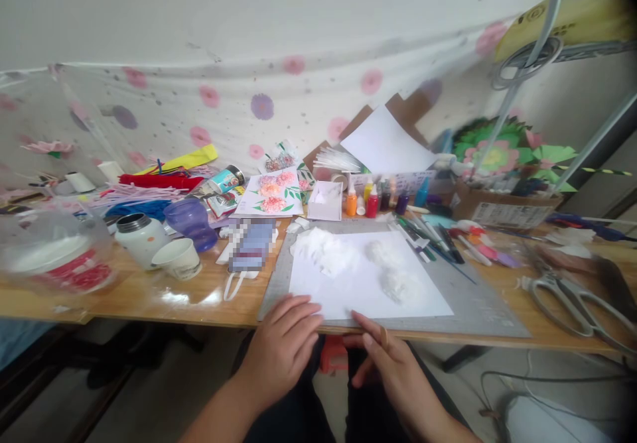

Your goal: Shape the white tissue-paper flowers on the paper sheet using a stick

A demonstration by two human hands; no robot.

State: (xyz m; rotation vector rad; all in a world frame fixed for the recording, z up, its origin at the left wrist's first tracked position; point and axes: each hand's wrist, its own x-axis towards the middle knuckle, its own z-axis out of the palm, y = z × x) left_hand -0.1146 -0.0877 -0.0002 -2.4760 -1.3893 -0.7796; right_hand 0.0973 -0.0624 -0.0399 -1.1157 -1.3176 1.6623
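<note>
My left hand [283, 343] rests palm down at the table's near edge, fingertips on the lower left corner of a white paper sheet [358, 287]. My right hand [393, 367] is just beside it, fingers together and curled under the table edge, a ring on one finger, holding nothing I can see. The sheet lies on a grey cutting mat [478, 300]. On the sheet sit several crumpled white tissue pieces [326, 249], with two rounder wads [398, 284] toward the right.
Large scissors [572, 300] lie at the right. Pens and markers [438, 237] and small paint bottles [371, 201] stand behind the mat. A paper cup [178, 258], white jar [140, 236], purple cup [192, 221], face mask [249, 251] and plastic tub [50, 254] crowd the left. Pipe cleaners [149, 188] lie behind.
</note>
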